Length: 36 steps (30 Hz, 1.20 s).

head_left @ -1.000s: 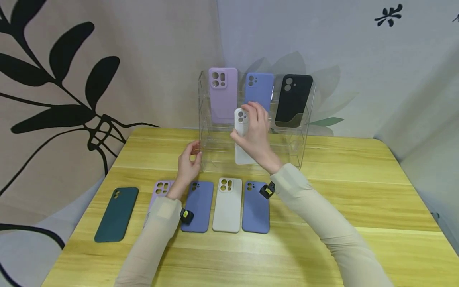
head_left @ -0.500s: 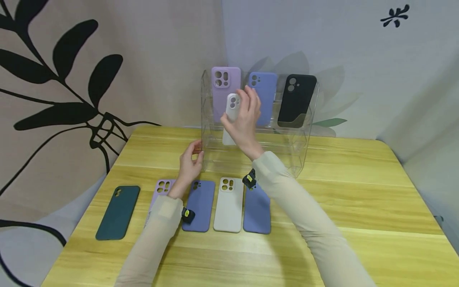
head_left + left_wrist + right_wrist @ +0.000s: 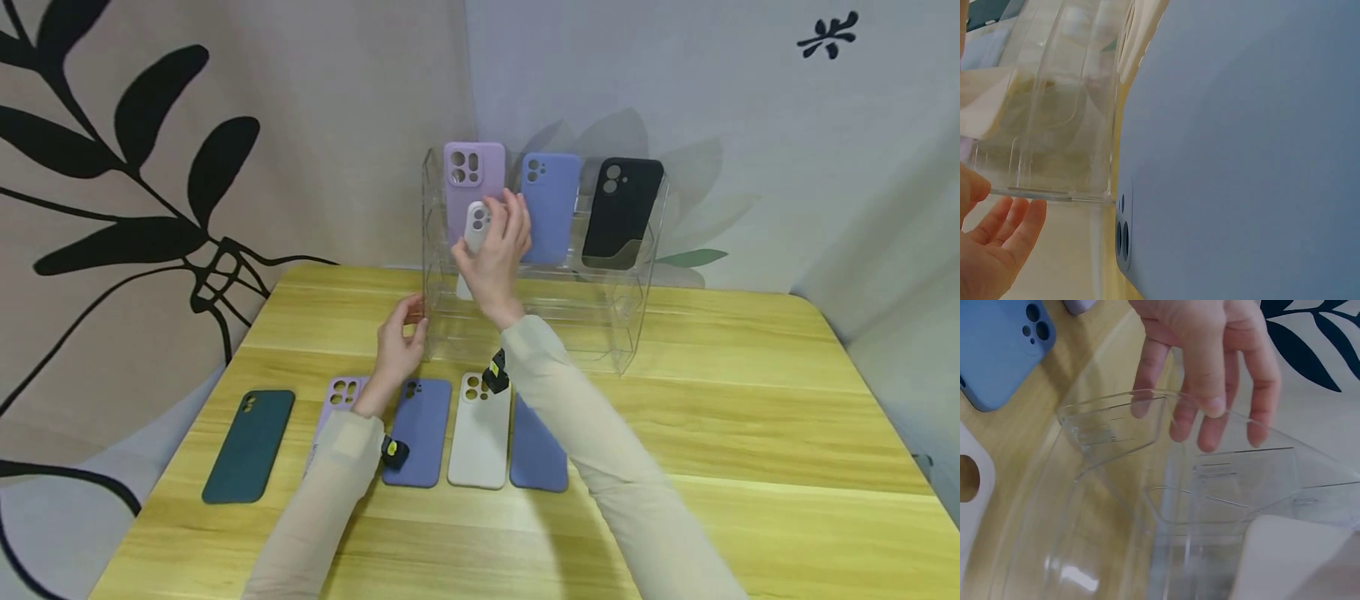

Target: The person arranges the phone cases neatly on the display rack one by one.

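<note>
My right hand (image 3: 493,254) grips a white phone case (image 3: 473,240) between thumb and fingers, at the left of a clear stepped display stand (image 3: 633,308). The case overlaps the lower part of a lilac phone case (image 3: 491,179) on the stand's top tier. In the right wrist view the white case's plain corner shows at the lower right. My left hand (image 3: 397,346) rests its fingertips against the stand's left side panel. The left wrist view shows the thumb and fingertips (image 3: 1032,215) right at that panel's edge.
A blue case (image 3: 551,208) and a black case (image 3: 622,212) lean on the top tier. Along the wooden table lie a dark green case (image 3: 247,446), a lilac case (image 3: 341,393), a blue case (image 3: 417,437), an off-white case (image 3: 480,442) and another blue case (image 3: 538,454).
My right hand has carried the white case up and left, from in front of the blue case to in front of the lilac one. The left hand stays at the stand's side.
</note>
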Each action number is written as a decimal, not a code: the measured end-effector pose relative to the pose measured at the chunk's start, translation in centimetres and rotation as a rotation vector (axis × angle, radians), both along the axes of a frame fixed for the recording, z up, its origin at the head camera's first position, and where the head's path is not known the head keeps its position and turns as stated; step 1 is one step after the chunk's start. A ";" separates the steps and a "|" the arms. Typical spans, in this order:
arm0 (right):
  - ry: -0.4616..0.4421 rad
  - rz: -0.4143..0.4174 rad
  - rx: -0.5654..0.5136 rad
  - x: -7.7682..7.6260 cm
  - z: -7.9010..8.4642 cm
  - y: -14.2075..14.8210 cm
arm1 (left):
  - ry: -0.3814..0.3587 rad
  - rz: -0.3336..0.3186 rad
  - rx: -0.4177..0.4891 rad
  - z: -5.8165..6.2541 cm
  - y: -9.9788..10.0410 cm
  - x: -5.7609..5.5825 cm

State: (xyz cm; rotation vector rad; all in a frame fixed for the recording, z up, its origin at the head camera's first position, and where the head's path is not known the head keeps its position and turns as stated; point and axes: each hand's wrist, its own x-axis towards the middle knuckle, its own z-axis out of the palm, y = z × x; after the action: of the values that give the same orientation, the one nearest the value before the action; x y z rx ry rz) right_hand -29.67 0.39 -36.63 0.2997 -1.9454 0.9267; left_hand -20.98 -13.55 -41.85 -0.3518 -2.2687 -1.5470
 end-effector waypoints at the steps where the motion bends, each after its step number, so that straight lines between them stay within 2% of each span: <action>1: -0.002 -0.005 0.000 0.0 -0.2 -0.1 | -0.002 -0.002 0.003 0.0 0.0 0.0; 15: -0.034 -0.006 0.061 0.6 -1.3 -1.5 | 0.005 -0.005 -0.002 0.1 0.1 0.1; 28: -0.071 -0.077 0.091 0.6 -1.4 -2.4 | 0.042 0.000 -0.021 -0.2 0.1 0.0; 36: -0.100 -0.109 0.157 0.5 -1.2 -2.5 | 0.052 0.020 -0.020 -0.2 0.1 0.0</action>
State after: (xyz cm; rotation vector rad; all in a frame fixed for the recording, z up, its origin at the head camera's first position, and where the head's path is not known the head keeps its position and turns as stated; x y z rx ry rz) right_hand -29.21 -2.14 -37.83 0.2385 -2.1095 0.7323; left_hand -21.03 -13.49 -42.06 -0.3695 -2.2427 -1.4888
